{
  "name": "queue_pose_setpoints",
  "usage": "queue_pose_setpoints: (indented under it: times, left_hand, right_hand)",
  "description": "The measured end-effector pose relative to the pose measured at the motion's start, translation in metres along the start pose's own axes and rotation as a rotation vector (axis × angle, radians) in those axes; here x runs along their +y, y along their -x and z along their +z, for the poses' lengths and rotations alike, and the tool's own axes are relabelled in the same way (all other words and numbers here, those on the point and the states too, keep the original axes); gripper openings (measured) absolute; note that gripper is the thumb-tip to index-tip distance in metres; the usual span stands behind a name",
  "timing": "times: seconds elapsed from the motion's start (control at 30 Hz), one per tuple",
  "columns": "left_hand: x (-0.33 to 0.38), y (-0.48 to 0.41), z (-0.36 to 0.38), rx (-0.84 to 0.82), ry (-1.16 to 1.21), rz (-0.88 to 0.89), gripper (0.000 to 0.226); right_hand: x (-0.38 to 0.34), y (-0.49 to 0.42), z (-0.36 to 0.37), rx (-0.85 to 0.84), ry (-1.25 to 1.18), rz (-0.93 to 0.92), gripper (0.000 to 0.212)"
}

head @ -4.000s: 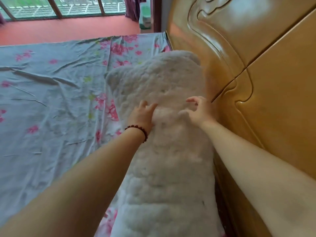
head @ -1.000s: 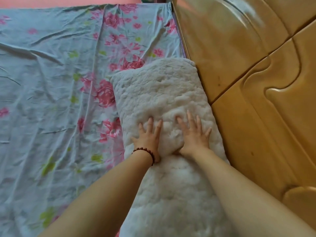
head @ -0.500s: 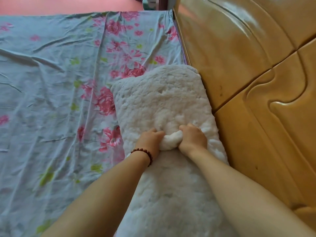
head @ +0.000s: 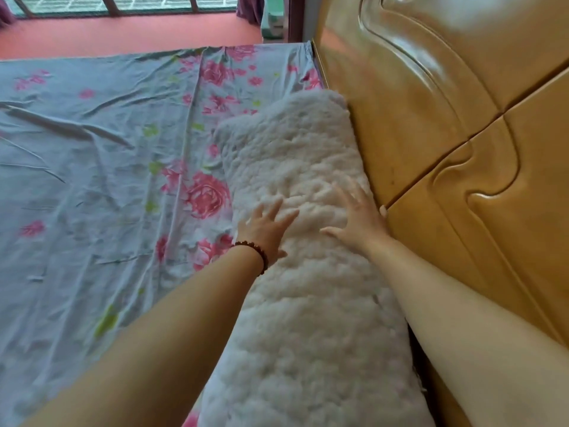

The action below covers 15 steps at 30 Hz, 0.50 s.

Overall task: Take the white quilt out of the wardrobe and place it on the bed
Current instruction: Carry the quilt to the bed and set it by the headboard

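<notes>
fingers [head: 278, 211] of both hands spread flat, gripping nothing | quilt [head: 301, 272] long axis along headboard [head: 415, 118]

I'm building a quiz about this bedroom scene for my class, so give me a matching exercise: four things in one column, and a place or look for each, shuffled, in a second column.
Things:
1. white quilt
2. bed sheet
3. bead bracelet
4. headboard

Descriptions:
A. glossy carved wood, on the right
B. grey-blue with pink flowers, wrinkled
C. on the left wrist
D. fluffy roll lying along the headboard, open hands on it

Pairs: 1-D, 2-B, 3-C, 4-A. The left hand and right hand both rest spread on the quilt.
</notes>
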State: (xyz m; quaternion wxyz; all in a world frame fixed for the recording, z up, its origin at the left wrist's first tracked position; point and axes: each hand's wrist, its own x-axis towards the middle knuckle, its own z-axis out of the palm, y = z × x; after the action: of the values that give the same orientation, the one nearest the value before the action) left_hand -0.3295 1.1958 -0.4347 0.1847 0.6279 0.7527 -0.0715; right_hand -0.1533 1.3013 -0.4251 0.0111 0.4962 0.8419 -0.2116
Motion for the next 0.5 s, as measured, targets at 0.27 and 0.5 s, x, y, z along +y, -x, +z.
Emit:
queue_pose_setpoints:
  times: [0.27,0.5]
  left_hand:
    - [0.036,0.045,0.072,-0.283,0.099,0.066,0.064]
    - [0.047,0.09,0.084,-0.376,0.123,0.057,0.064]
  right_hand:
    - [-0.004,0.087,0.103,-0.357,0.089,0.005,0.06]
    - [-0.007,0.143,0.124,-0.377,0.081,0.013,0.057]
